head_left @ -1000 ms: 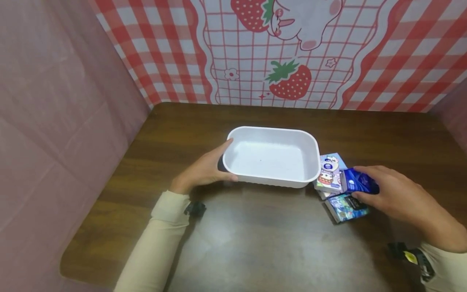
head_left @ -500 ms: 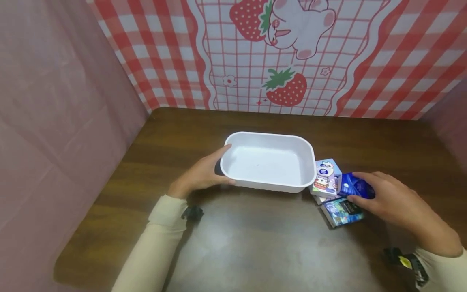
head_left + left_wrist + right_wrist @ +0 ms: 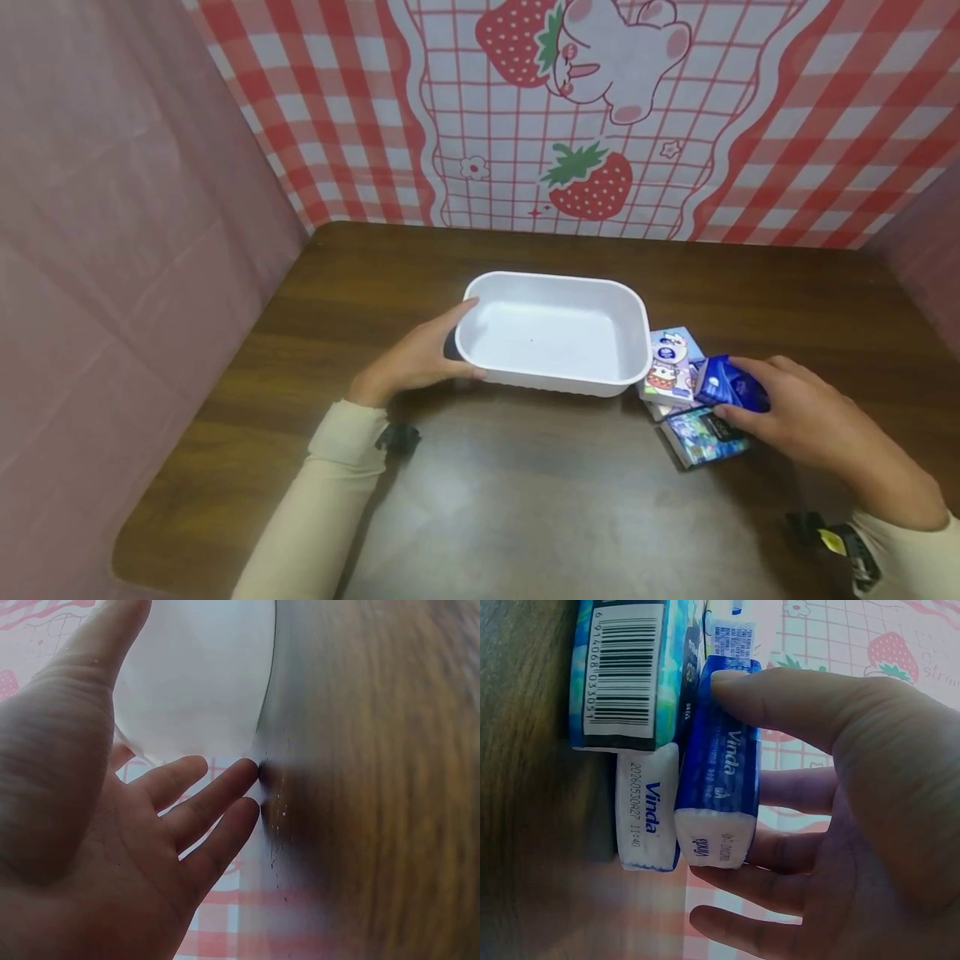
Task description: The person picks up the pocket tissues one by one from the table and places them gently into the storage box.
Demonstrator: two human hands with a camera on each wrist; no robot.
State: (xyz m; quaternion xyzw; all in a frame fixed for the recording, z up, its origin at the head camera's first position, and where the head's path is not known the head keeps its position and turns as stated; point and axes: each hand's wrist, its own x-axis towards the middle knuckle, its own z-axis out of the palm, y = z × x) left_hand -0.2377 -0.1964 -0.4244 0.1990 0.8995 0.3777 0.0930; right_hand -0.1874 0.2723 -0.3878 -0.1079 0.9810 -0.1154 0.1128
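Head view: I register the right hand pinching the blue packet between thumb and fingers, scarcely changed from half a second earlier; I judge the grip established. Left hand: fingers extended, touching the white tub.

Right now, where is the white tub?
Near the head view's middle, the white tub stands on the table between the left hand and tissue packs to its right.

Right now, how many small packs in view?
At least 4: blue pack in right hand, white-ended pack beneath it, lilac pack beside the tub, teal pack lowest in head view; more may be hidden.
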